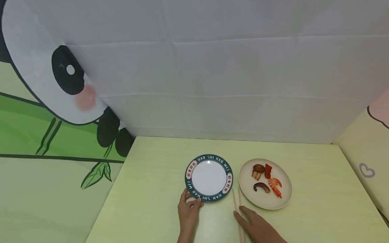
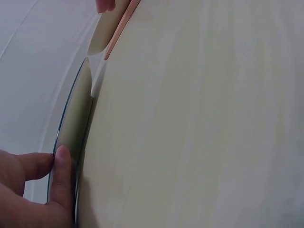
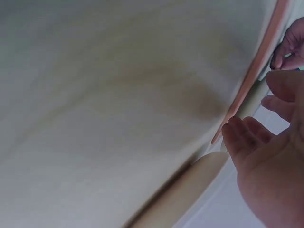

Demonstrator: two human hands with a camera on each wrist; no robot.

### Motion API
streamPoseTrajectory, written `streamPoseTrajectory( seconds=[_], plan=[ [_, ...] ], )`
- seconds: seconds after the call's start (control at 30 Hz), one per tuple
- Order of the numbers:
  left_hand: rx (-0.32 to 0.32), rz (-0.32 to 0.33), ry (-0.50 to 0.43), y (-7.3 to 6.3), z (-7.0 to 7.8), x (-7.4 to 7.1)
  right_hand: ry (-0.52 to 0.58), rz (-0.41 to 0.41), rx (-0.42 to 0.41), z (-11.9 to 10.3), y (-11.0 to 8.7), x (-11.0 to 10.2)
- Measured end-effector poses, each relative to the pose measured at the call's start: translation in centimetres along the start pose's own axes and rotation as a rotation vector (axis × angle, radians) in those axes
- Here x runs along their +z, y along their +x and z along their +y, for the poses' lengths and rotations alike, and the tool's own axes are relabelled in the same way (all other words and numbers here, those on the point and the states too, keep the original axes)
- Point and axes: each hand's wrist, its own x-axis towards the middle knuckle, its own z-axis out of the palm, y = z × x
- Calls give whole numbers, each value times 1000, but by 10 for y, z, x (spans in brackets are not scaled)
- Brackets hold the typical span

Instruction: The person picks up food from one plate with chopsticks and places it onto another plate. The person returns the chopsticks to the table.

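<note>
A round white plate (image 1: 208, 178) with a dark green lettered rim lies left of centre on the table. My left hand (image 1: 188, 212) pinches its near left edge; the left wrist view has the thumb and fingers (image 2: 61, 180) at the rim from both sides. To the right, a pair of chopsticks (image 1: 234, 199) points away from me, side by side. Over them is my right hand (image 1: 256, 224), its fingers extended and its fingertips right at the sticks. In the right wrist view those fingers (image 3: 242, 137) are loosely bent and grip nothing.
A cream plate (image 1: 247, 189) on the right, beyond my right hand, carries a shrimp (image 1: 275, 187), a mushroom (image 1: 258, 168), a dark curved slice (image 1: 262, 187) and a few reddish-brown pieces. A white cloth wall (image 1: 212, 84) rises behind the pale table (image 1: 146, 202).
</note>
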Motion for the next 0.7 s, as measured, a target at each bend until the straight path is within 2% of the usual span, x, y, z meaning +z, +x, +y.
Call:
streamPoseTrajectory(
  seconds=[0.1, 0.17, 0.37, 0.6, 0.7],
  plan=[
    [1, 0, 19, 2, 0, -2, -36, 105, -64, 0, 0, 0],
    [1, -4, 27, 3, 1, -3, -41, 134, -84, 0, 0, -2],
    [-1, -21, 40, 3, 3, -6, -44, 138, -39, 0, -1, -8],
    [28, 1, 149, 2, 4, -14, -106, 255, -65, 5, -6, -10],
    [53, 23, 193, 1, 6, -19, -110, 277, -55, 6, -8, -13]
  ],
)
